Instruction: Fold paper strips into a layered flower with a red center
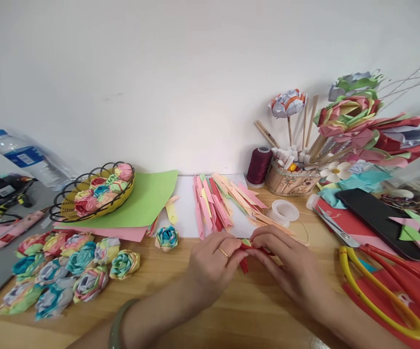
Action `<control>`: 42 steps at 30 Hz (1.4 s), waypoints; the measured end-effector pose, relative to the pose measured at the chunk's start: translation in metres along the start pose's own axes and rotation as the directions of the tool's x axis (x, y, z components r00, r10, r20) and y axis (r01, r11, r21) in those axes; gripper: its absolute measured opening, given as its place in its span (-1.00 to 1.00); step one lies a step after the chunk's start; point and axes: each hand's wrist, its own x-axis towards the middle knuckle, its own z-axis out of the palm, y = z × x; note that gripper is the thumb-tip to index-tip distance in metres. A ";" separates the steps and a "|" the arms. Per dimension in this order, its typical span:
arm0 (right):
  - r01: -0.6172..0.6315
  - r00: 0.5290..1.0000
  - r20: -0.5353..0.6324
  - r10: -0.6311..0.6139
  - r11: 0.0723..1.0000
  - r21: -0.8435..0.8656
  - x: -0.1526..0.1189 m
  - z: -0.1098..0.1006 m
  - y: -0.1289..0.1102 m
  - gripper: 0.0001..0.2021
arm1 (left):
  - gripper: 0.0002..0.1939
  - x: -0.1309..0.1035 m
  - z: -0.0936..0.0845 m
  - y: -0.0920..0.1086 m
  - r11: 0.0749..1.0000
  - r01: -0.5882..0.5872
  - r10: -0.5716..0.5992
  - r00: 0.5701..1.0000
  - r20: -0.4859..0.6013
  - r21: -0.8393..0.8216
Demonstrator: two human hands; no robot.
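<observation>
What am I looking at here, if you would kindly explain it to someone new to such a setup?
There is no machine here: these are a person's two bare hands, seen from a camera worn on that person's head, looking forward and down. This is the only view. The left hand and the right hand come together, holding a small piece of red and green paper between them. On the wooden table, paper flowers sit in a group at the left, near a yellow basket that holds more. Just beyond the hands lie coloured paper strips. Toward the right are a spool of dark thread, scissors and what looks like a phone.
</observation>
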 end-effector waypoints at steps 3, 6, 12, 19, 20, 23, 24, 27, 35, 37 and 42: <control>-0.015 1.000 0.025 0.013 0.998 0.065 0.002 -0.001 0.003 -0.92 | -0.93 -0.001 0.000 -0.001 0.997 0.058 -0.058 0.998 0.013 -0.050; -0.044 0.999 0.037 0.040 0.992 0.120 0.003 -0.001 0.005 -0.93 | -0.94 0.000 0.000 -0.002 0.985 0.130 -0.125 0.991 0.051 -0.112; -0.031 0.997 0.082 0.015 0.981 0.192 0.004 -0.002 0.005 -0.92 | -0.87 0.003 0.000 -0.004 0.949 0.174 -0.160 0.984 0.075 -0.264; -0.101 0.990 0.125 0.067 0.952 0.290 0.003 -0.004 -0.002 -0.90 | -0.83 0.012 -0.007 -0.001 0.787 0.397 -0.317 0.917 0.243 -0.472; -0.159 0.982 0.145 0.118 0.936 0.315 0.003 -0.005 -0.004 -0.89 | -0.82 0.014 -0.008 0.000 0.714 0.493 -0.379 0.869 0.318 -0.496; -0.346 0.936 0.207 0.284 0.846 0.405 0.003 -0.005 -0.009 -0.84 | -0.82 0.018 -0.009 -0.003 0.439 0.725 -0.458 0.688 0.563 -0.530; -0.396 0.917 0.225 0.328 0.807 0.439 0.004 -0.004 -0.010 -0.82 | -0.81 0.019 -0.009 -0.004 0.355 0.774 -0.453 0.633 0.628 -0.524; -0.503 0.864 0.298 0.405 0.680 0.533 0.007 0.000 -0.008 -0.77 | -0.80 0.019 -0.007 -0.009 0.184 0.857 -0.444 0.509 0.737 -0.481; -0.654 0.756 0.504 0.418 0.490 0.576 0.014 0.001 0.003 -0.74 | -0.77 0.014 -0.001 -0.013 -0.031 0.877 -0.540 0.388 0.747 -0.479; -0.662 0.749 0.507 0.426 0.490 0.567 0.014 0.001 0.003 -0.74 | -0.77 0.015 -0.001 -0.015 -0.017 0.892 -0.528 0.377 0.761 -0.453; -0.664 0.748 0.482 0.456 0.520 0.538 0.011 0.004 0.005 -0.76 | -0.81 0.016 -0.001 -0.018 0.047 0.920 -0.490 0.360 0.794 -0.388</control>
